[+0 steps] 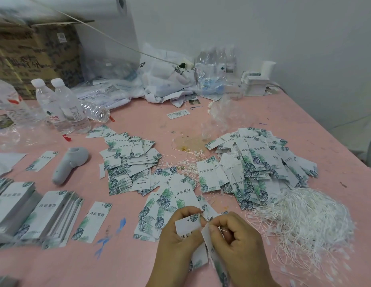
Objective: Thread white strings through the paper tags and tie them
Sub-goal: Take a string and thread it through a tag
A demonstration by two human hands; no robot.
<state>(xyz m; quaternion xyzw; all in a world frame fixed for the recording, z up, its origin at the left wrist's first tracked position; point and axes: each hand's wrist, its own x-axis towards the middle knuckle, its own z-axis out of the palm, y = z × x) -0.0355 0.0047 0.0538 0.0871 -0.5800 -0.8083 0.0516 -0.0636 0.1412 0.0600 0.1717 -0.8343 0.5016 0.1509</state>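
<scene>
Low in the middle of the view, my left hand (176,243) grips a white paper tag (187,224) with a leaf print and a punched hole near its top. My right hand (238,245) pinches a second tag (211,251) edge-on together with a thin white string (223,230) at its fingertips. The two hands touch at the tags. A big tangle of white strings (309,216) lies just right of my right hand. Loose tags lie in heaps at the centre (128,164) and at the right (261,162).
Neat tag stacks (56,216) stand at the left. A grey handheld device (69,164) lies left of centre. Water bottles (62,104), a cardboard box (35,56), plastic bags (166,77) and a stack of white cards (255,83) line the back of the pink table (139,262).
</scene>
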